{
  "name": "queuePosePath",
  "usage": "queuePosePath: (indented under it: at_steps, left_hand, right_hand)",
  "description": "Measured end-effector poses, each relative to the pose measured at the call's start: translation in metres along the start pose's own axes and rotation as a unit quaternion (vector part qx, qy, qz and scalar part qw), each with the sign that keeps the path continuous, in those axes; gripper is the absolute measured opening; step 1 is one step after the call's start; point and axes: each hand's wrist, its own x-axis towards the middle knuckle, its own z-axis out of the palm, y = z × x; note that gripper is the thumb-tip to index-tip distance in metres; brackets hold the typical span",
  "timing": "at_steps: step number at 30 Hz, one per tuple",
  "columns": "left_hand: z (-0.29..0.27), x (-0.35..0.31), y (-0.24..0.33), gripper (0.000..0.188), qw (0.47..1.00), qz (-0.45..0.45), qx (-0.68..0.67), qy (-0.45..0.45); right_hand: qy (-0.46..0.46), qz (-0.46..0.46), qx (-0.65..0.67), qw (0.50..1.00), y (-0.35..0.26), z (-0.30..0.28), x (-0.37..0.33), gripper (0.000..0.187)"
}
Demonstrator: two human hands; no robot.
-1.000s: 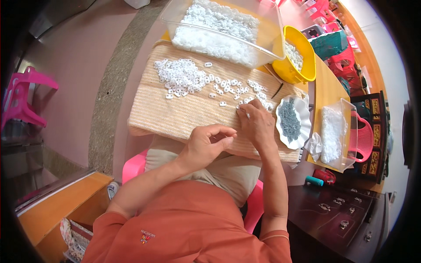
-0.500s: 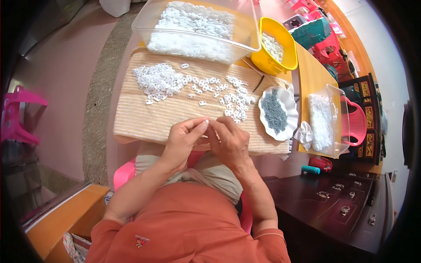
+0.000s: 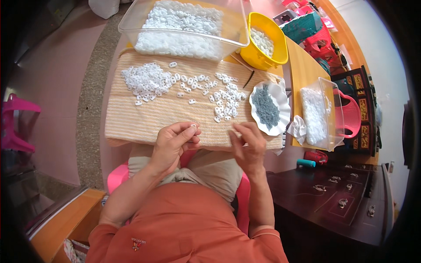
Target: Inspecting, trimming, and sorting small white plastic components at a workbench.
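Between the thumb and fingers of my left hand (image 3: 170, 142) is a small white plastic piece (image 3: 193, 126), mostly covered by the fingertips. My right hand (image 3: 250, 142) hovers apart from it over the near edge of the striped towel (image 3: 144, 118). Its fingers are bent and the thumb stands off from them, with nothing visible between. Closest to it lies a white wavy-rimmed dish (image 3: 284, 116) of small grey-blue pieces (image 3: 265, 107). Beyond my hands a loose group of white two-holed pieces (image 3: 228, 98) is spread on the towel, with a denser pile (image 3: 147, 81) farther left.
At the back stands a large clear bin (image 3: 175, 37) of white pieces, beside a yellow bucket (image 3: 280, 48). A thin dark stick (image 3: 249, 79) lies near the dish. Rightward are another clear bin (image 3: 332, 127), crumpled white paper (image 3: 298, 127) and a turquoise cylinder (image 3: 306, 163).
My hands have parted: the right fingers have left the small white piece and shifted right, towards the dish. My left hand still pinches the piece. The whole view has shifted slightly.
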Motion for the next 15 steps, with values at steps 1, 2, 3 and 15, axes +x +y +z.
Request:
queuePosePath:
  at_steps: [1,2,3,15]
  left_hand:
    - [-0.001,0.0,0.0,0.02,1.0,0.0,-0.001,0.0]
    - [-0.003,-0.001,0.0,0.02,1.0,0.004,0.003,-0.007]
    - [-0.002,0.0,-0.001,0.02,1.0,0.005,0.007,-0.017]
    - [0.004,-0.004,-0.002,0.021,1.0,-0.005,0.029,-0.01]
  right_hand:
    - [0.026,0.018,-0.021,0.999,0.012,-0.003,-0.005,0.024]
    - [0.04,0.021,-0.063,0.997,0.023,-0.008,-0.01,0.023]
    - [0.055,0.026,-0.108,0.992,0.033,-0.017,-0.015,0.022]
    - [0.057,0.094,-0.252,0.961,0.078,-0.052,-0.037,0.028]
